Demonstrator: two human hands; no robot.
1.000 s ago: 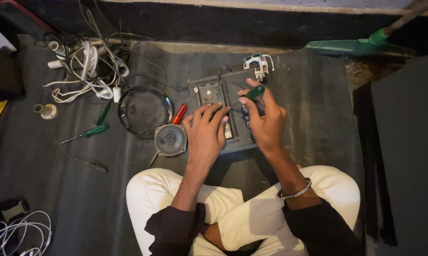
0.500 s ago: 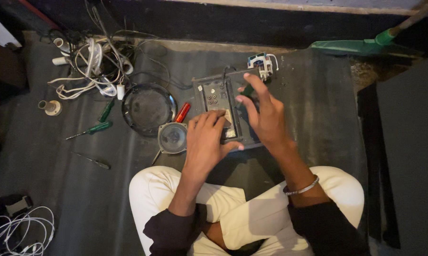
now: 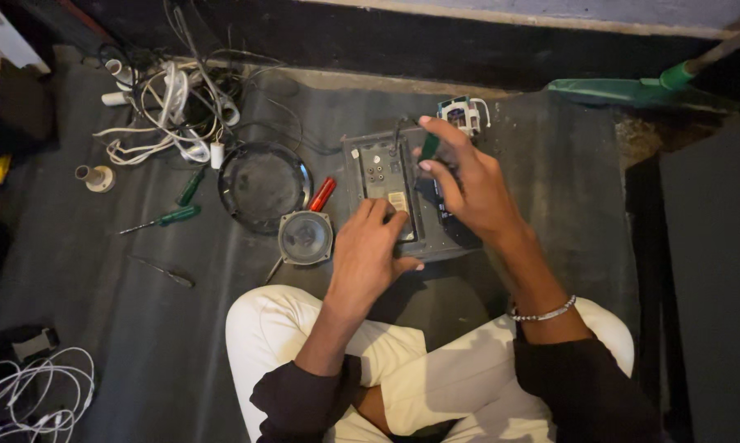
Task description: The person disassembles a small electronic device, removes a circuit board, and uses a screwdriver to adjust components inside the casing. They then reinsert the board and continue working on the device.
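The right hand has its grip closed on a green screwdriver, tip down on the grey box. The left hand presses flat, fingers loose, on the box's near side, right of the small speaker.

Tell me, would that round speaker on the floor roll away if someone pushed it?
Probably not. The speaker lies flat, cone facing up, so a push would likely slide it across the dark mat rather than roll it. It looks metal-framed, so perhaps heavy for its size. Its thin cone may dent easily.
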